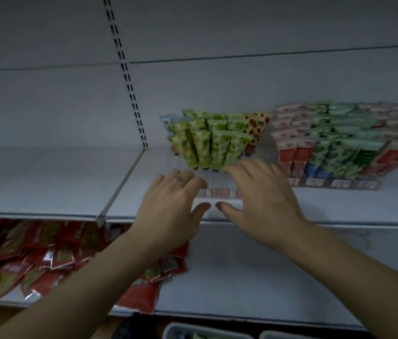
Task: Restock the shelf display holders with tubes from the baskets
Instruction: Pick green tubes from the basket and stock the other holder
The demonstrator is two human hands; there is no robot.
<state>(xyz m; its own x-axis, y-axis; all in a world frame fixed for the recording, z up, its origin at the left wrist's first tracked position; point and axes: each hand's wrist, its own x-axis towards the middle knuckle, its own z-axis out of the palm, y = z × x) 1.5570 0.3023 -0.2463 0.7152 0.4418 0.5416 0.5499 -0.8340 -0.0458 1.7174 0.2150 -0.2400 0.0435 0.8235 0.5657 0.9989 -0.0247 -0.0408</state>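
Note:
A clear display holder (220, 185) stands on the white shelf (46, 182), its back rows filled with green-patterned tubes (207, 148) and a few red-dotted ones (256, 128). Its front slots look bare. My left hand (173, 206) and my right hand (261, 199) lie on the holder's front, fingers spread over the top and thumbs against its front edge. Neither hand holds a tube. A second holder (339, 183) to the right is packed with red, blue and green tubes (335, 143).
The lower shelf holds a heap of red snack packets (34, 255) at left and bare white board at right. Two grey basket rims (193, 331) show at the bottom edge. A slotted upright (129, 86) divides the back panel.

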